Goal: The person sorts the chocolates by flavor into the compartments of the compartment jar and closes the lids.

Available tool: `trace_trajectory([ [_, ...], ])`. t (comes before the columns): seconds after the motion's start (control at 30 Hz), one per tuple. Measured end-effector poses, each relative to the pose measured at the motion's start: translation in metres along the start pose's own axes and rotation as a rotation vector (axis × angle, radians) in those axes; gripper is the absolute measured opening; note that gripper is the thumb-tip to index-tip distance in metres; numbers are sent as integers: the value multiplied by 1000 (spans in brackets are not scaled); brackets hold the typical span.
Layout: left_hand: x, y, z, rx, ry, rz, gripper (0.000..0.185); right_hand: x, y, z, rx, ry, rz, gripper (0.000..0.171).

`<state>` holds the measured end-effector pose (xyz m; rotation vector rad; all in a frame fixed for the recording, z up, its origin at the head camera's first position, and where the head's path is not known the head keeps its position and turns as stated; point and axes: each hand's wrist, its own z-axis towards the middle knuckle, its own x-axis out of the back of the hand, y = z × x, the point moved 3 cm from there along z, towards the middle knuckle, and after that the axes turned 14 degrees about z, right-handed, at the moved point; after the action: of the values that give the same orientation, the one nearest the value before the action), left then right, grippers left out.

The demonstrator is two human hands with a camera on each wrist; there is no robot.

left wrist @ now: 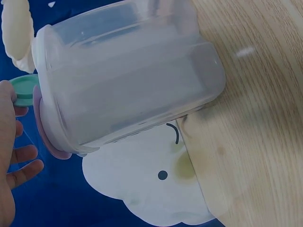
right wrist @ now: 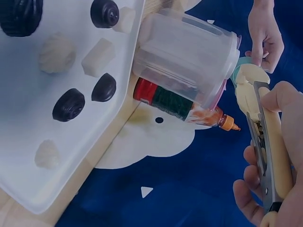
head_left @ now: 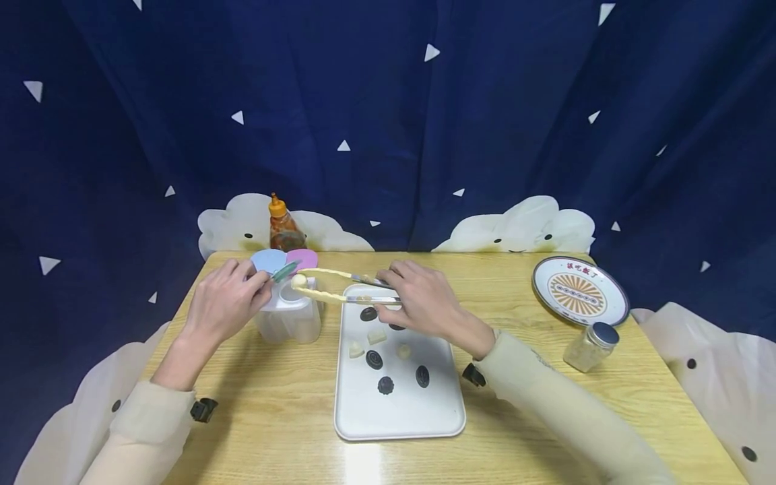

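Observation:
My left hand (head_left: 227, 296) pinches the edge of a raised green lid (left wrist: 24, 90) on a clear plastic container (left wrist: 137, 71), other fingers loose. Two more lids, blue (head_left: 268, 260) and pink (head_left: 303, 259), sit on its top. With my right hand (head_left: 421, 296) I hold tongs (right wrist: 271, 146) with cream-coloured tips, stretched leftward to the container. A round whitish piece (head_left: 300, 281) sits between the tips, just above the opening under the green lid. Beneath the tongs lies a white tray (head_left: 400, 421) with several dark moulded pieces (head_left: 374, 360) and whitish ones (head_left: 376, 336).
Behind the container stands a sauce bottle (head_left: 283, 225) with an orange cap. At the right of the wooden table (head_left: 503, 296) are a patterned plate (head_left: 580, 289) and a small jar (head_left: 591, 347) with a dark lid. A dark blue curtain (head_left: 388, 101) hangs behind.

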<state>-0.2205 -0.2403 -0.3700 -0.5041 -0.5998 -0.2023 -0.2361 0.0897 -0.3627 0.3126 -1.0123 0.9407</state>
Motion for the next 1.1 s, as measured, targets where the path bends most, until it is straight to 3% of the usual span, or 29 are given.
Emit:
trace_trajectory([
  [0.2,0,-1,0,0,-21,-1,15,-4,-2,8,11,-35,-8,45],
  [0.63,1,-2,0,5,2,-6,14,-1,-1,9,-17,-77,5,50],
  [0.83,2,-1,0,2,7,-7,12,14,5,-5,-39,-73,11,50],
  [1.1,1,-1,0,1,8,-10,10,37,28,-44,-82,-55,-28,51],
])
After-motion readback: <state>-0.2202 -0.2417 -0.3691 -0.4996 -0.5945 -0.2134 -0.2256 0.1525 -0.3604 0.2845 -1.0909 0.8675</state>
